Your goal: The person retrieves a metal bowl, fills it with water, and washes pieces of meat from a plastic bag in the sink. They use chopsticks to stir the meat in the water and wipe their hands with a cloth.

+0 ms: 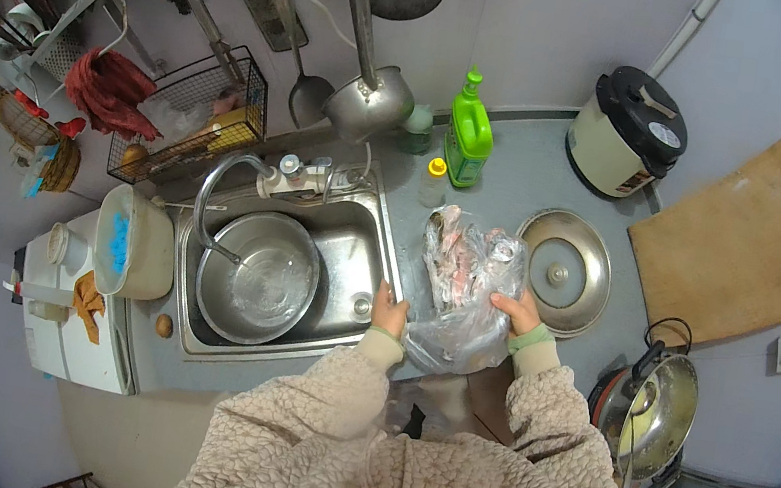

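A clear plastic bag [457,330] with pale pinkish pieces, seemingly raw meat or fish, lies at the counter's front, right of the sink. My right hand [516,313] grips the bag's right side, thumb on top. At the bag's left edge, beside the sink rim, is my left hand [389,310]; whether its fingers hold the plastic cannot be made out. A metal basin [259,277] with some water stands in the steel sink [351,253] under the curved faucet [218,180]. Close to the bag's right side lies a metal pot lid [594,274] with a glass centre.
Behind the bag stand a green pump bottle [468,138] and a small yellow-capped bottle [434,184]. At right are an electric pressure cooker [622,138], a wooden cutting board [734,250] and a pan [675,415]. A plastic bin [151,250] stands left of the sink; a ladle [373,105] hangs above.
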A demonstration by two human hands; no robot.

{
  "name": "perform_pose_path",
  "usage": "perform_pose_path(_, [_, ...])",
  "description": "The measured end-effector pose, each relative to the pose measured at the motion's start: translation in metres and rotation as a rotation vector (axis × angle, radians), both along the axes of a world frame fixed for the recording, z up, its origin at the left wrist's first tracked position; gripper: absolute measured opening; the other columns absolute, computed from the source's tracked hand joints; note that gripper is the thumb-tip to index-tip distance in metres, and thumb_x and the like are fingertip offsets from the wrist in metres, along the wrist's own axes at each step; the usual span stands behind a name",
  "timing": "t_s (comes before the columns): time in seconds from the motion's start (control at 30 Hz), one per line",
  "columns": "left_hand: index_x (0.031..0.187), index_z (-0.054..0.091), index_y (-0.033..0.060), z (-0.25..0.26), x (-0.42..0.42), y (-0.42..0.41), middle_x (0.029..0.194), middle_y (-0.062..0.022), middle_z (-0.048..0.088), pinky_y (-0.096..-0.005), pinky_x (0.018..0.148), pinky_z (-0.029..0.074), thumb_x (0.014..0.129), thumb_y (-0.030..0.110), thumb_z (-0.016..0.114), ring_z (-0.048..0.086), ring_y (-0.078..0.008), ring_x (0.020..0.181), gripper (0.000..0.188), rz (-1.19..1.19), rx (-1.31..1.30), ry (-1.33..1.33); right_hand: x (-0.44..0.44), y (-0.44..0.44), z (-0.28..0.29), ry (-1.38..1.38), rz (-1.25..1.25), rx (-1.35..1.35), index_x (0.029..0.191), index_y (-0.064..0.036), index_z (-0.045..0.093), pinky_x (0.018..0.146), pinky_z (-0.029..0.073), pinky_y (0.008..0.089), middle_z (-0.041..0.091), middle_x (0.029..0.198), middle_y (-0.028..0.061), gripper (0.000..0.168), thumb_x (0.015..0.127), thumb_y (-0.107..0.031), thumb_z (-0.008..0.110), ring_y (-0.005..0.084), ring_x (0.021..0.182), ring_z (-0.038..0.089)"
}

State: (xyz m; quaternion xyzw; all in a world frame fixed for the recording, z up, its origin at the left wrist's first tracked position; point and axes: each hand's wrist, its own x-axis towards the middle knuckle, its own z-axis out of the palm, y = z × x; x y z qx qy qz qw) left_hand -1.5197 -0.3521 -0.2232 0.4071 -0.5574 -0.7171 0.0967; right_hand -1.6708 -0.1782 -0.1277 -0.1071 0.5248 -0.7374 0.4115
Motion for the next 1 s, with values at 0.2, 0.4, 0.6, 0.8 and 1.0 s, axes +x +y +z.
perform_pose_path(0.2, [0.12,0.032,-0.0042,0.084,-0.034,0.006,0.113,-0.0152,0.045,-0.0318,0.083,0.04,0.074,0.018,0.062,0.048,-0.023,0.101,0.06,-0.093,0.509,0.133,-0.011,-0.009,-0.009,0.01,0.124,0.077,0.119,0.003,0.034,0.089,0.034,0.0319,0.047,0.111,0.0112,0.066,0.065,-0.014,0.066,0.0208,0.101,0.046])
perform_pose_path(0.4, [0.113,0.039,-0.0058,0.04,-0.017,-0.001,0.103,-0.0148,0.052,-0.0345,0.079,0.044,0.069,0.004,0.057,0.053,-0.0251,0.092,0.049,-0.078,0.648,0.237,-0.011,-0.008,-0.016,0.072,0.296,0.127,0.123,0.002,0.03,0.092,0.03,0.032,0.043,0.117,0.0123,0.075,0.065,-0.023,0.07,0.0206,0.108,0.04])
perform_pose_path(0.6, [0.112,0.042,-0.0026,0.048,0.002,-0.012,0.098,-0.0128,0.053,-0.0363,0.078,0.045,0.067,-0.002,0.047,0.055,-0.025,0.086,0.045,-0.007,0.53,0.271,-0.007,0.014,-0.038,-0.223,0.113,0.12,0.126,0.0,0.028,0.096,0.026,0.0323,0.037,0.125,0.0125,0.055,0.088,-0.04,0.034,0.0216,0.116,0.035])
perform_pose_path(0.8, [0.111,0.042,-0.003,0.046,0.017,-0.013,0.097,-0.0125,0.053,-0.0364,0.077,0.045,0.068,0.001,0.045,0.054,-0.0248,0.086,0.043,0.046,0.535,0.214,-0.052,0.067,-0.098,0.317,0.054,0.54,0.121,0.002,0.037,0.099,0.022,0.0319,0.039,0.124,0.0119,0.061,0.087,-0.047,0.028,0.0208,0.116,0.035])
perform_pose_path(1.0, [0.118,0.034,0.0025,0.042,0.021,-0.013,0.107,-0.0118,0.047,-0.0386,0.079,0.043,0.066,0.0,0.046,0.05,-0.0253,0.093,0.054,0.26,0.691,0.225,-0.004,0.049,-0.036,0.836,0.283,0.805,0.122,-0.004,0.036,0.096,0.027,0.0375,0.037,0.125,0.0178,0.067,0.068,-0.033,0.064,0.0283,0.116,0.035])
